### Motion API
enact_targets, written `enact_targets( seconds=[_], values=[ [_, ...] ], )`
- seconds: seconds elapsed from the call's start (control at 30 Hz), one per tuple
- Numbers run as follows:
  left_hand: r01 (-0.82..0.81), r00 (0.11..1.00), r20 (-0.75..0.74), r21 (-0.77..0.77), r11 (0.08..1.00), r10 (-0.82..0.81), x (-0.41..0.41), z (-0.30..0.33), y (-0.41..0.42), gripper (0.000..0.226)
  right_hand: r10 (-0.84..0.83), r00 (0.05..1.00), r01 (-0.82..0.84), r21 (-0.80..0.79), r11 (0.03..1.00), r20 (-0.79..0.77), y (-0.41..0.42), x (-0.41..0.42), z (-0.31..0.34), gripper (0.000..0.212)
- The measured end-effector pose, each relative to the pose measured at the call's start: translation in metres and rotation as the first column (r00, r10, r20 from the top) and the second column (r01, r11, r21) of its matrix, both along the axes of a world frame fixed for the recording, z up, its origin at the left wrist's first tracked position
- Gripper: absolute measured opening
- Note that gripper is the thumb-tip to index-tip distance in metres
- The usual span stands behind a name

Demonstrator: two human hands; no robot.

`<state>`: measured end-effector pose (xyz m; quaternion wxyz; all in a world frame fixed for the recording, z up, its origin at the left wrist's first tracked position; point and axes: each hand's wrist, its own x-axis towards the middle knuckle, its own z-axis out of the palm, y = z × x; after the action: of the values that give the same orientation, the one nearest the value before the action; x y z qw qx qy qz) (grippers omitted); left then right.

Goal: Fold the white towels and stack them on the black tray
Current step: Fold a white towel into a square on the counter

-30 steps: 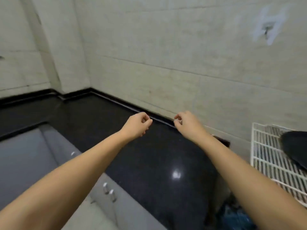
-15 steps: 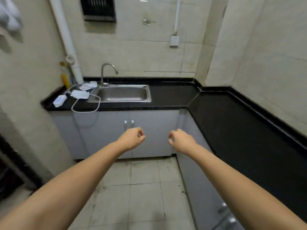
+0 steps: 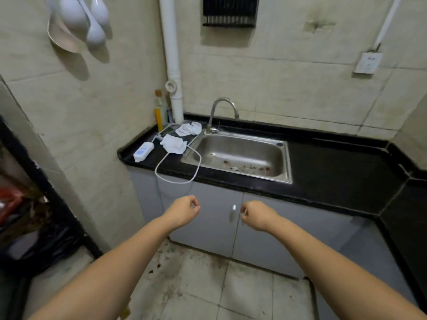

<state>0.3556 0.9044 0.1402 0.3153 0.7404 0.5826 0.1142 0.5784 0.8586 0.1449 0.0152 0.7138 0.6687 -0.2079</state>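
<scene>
Centre of the frame, low: both forearms reach forward from the bottom corners, wrists raised, hands side by side in front of the grey cabinet doors (image 3: 231,218).
Left hand (image 3: 183,212): a loose fist, knuckles up, fingers curled in with thumb tip meeting the forefinger; nothing held.
Right hand (image 3: 257,214): the same pose mirrored, fingers curled together, thumb against the forefinger, holding nothing; a clear gap separates it from the left hand.
Towels: two crumpled white towels lie on the black counter (image 3: 335,172) left of the sink (image 3: 238,153), in the middle left of the frame; the far towel (image 3: 188,129) sits by the tap (image 3: 223,112), the near towel (image 3: 173,144) just in front of it, well apart from both hands.
Beside the towels: a white power strip (image 3: 143,151) near the counter's left end, its white cable (image 3: 178,172) looping over the front edge.
Black tray: not in the frame.
Change from half a second ago: the view has swung left, so the sink now sits centre right; the right-hand run of counter has mostly left the frame; both hands keep the same curled pose and spacing.
</scene>
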Motion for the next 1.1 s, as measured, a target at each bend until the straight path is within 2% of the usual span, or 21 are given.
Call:
enact_targets(
  seconds=[0.23, 0.33, 0.5, 0.67, 0.8, 0.93, 1.03, 1.1],
  values=[
    [-0.136, 0.991, 0.003, -0.077, 0.988, 0.137, -0.037, -0.031, 0.145, 0.016, 0.166, 0.986, -0.166, -0.009, 0.986, -0.028, 0.168, -0.046, -0.025, 0.032],
    [-0.135, 0.991, -0.016, -0.05, 0.99, 0.134, -0.044, -0.041, 0.221, 0.01, 0.177, 0.983, -0.177, 0.007, 0.984, -0.056, 0.244, -0.063, -0.042, 0.026],
    [-0.115, 0.991, -0.063, -0.008, 0.993, 0.114, -0.057, -0.058, 0.347, 0.016, 0.118, 0.986, -0.117, 0.017, 0.993, -0.118, 0.368, -0.096, -0.061, 0.026],
    [0.022, 0.967, -0.256, 0.114, 0.993, 0.008, -0.067, -0.094, 0.437, 0.032, 0.132, 0.989, -0.123, 0.121, 0.985, -0.067, 0.458, -0.135, -0.093, 0.035],
    [0.099, 0.901, -0.434, 0.178, 0.979, -0.011, -0.06, -0.124, 0.462, 0.034, 0.144, 0.99, -0.144, 0.149, 0.978, 0.014, 0.494, -0.152, -0.126, 0.041],
    [0.05, 0.945, -0.322, 0.296, 0.954, 0.051, -0.062, -0.136, 0.47, 0.022, 0.118, 0.993, -0.115, 0.246, 0.962, 0.003, 0.502, -0.149, -0.144, 0.025],
    [0.033, 0.983, -0.179, 0.384, 0.923, 0.04, -0.07, -0.127, 0.479, 0.015, 0.069, 0.987, -0.019, 0.315, 0.949, -0.147, 0.5, -0.139, -0.136, 0.018],
    [0.036, 0.997, -0.078, 0.415, 0.909, -0.005, -0.067, -0.112, 0.485, 0.025, 0.02, 0.961, 0.082, 0.355, 0.931, -0.276, 0.496, -0.128, -0.117, 0.012]
  ],
)
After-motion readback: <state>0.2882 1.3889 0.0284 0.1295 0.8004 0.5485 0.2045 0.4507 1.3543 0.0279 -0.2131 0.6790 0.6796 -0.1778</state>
